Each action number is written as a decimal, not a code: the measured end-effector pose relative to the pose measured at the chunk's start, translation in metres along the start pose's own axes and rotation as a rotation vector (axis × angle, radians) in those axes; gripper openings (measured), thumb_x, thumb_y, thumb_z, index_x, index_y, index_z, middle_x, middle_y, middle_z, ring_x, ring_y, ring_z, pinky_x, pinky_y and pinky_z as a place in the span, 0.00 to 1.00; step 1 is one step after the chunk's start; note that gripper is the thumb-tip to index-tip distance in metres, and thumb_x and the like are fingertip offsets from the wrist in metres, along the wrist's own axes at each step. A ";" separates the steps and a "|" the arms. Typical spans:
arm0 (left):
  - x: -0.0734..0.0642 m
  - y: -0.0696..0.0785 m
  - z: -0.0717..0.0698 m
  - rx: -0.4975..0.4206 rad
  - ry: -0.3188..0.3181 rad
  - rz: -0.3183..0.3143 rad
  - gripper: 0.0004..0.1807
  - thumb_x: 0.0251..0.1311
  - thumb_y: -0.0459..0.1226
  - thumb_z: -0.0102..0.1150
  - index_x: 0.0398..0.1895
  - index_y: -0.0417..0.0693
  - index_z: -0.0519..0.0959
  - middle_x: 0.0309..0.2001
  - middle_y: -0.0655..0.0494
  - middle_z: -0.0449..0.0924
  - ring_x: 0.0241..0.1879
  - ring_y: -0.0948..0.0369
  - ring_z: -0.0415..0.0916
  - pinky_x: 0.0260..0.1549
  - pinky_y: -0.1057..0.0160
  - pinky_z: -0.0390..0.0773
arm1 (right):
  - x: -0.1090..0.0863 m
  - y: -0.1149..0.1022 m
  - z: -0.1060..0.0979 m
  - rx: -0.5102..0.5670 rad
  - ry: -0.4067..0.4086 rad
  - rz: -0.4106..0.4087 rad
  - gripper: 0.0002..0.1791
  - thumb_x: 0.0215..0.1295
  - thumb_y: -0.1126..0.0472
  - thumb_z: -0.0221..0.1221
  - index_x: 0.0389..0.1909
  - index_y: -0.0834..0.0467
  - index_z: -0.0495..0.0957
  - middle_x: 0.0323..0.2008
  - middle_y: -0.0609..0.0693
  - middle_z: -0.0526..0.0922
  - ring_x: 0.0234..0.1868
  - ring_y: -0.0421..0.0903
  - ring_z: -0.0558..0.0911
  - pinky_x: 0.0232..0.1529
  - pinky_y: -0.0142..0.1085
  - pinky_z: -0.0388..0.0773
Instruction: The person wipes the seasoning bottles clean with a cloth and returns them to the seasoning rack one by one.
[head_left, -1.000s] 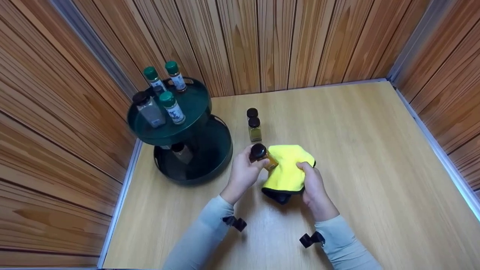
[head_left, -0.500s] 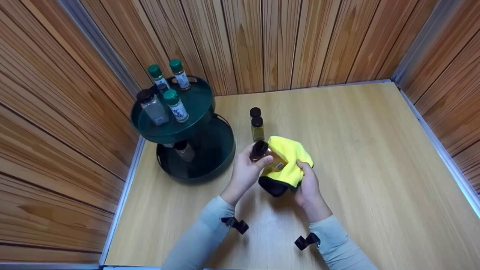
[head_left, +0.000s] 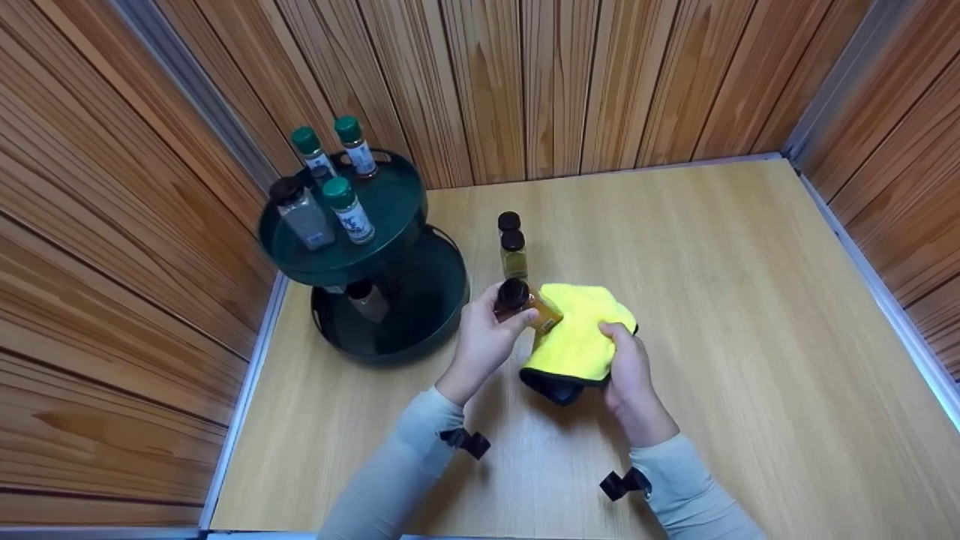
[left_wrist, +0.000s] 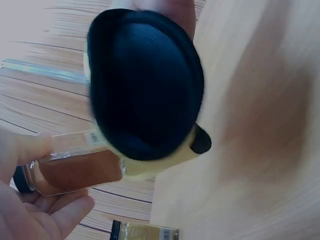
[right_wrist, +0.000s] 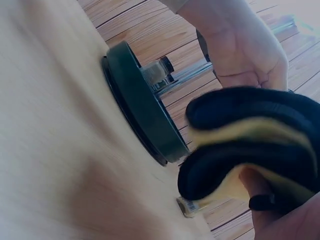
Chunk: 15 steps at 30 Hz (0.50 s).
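Observation:
In the head view my left hand (head_left: 478, 345) grips a spice jar (head_left: 546, 312) by its dark-capped end. Orange-brown powder fills the jar (left_wrist: 82, 172), which is tilted with its base toward the right. My right hand (head_left: 634, 379) pinches a yellow cloth (head_left: 577, 341) edged in black, thumb on top. The cloth overlaps the jar's base and is folded over, with its dark underside (left_wrist: 145, 85) facing the left wrist camera. Folded layers of the cloth (right_wrist: 240, 160) fill the right side of the right wrist view. Both hands are above the table.
Two dark-capped jars (head_left: 514, 259) stand behind my left hand. A green two-tier turntable (head_left: 390, 225) at the left bears several bottles, some green-capped (head_left: 349, 211), plus a large dark-capped jar (head_left: 304, 217). Wood-plank walls (head_left: 555, 90) enclose the table (head_left: 712, 300).
The right hand and cloth swung left, baring more of the jar, then came back right over its base. The jar's tilt shifted slightly in the left hand's grip.

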<state>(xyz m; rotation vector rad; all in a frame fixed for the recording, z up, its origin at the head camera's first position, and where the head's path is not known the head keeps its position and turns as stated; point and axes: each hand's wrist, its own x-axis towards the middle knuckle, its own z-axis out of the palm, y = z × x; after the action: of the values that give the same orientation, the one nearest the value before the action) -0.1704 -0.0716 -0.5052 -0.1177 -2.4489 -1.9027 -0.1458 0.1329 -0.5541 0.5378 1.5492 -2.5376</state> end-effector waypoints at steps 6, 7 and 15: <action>-0.005 0.006 0.003 0.040 -0.074 -0.004 0.17 0.59 0.41 0.74 0.50 0.52 0.82 0.44 0.60 0.86 0.45 0.62 0.82 0.48 0.63 0.83 | 0.005 -0.005 0.001 0.056 -0.030 0.009 0.17 0.76 0.54 0.48 0.57 0.60 0.69 0.46 0.48 0.85 0.48 0.44 0.85 0.50 0.39 0.83; -0.005 0.007 0.004 0.022 -0.082 -0.004 0.18 0.59 0.40 0.74 0.51 0.51 0.82 0.45 0.60 0.86 0.46 0.61 0.82 0.48 0.62 0.83 | 0.006 -0.004 0.002 0.071 -0.051 0.027 0.18 0.77 0.53 0.47 0.58 0.59 0.69 0.48 0.48 0.84 0.49 0.44 0.84 0.51 0.39 0.82; -0.002 0.002 0.007 -0.026 -0.054 0.019 0.21 0.59 0.39 0.74 0.55 0.51 0.81 0.48 0.58 0.86 0.48 0.62 0.83 0.50 0.64 0.83 | 0.012 0.002 0.000 0.072 -0.114 0.145 0.18 0.76 0.54 0.45 0.59 0.59 0.66 0.47 0.48 0.82 0.48 0.43 0.84 0.50 0.35 0.81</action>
<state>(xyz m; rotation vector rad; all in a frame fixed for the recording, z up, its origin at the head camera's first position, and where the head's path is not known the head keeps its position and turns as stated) -0.1681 -0.0647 -0.5048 -0.1955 -2.4482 -1.9489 -0.1560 0.1332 -0.5597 0.4852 1.3348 -2.4759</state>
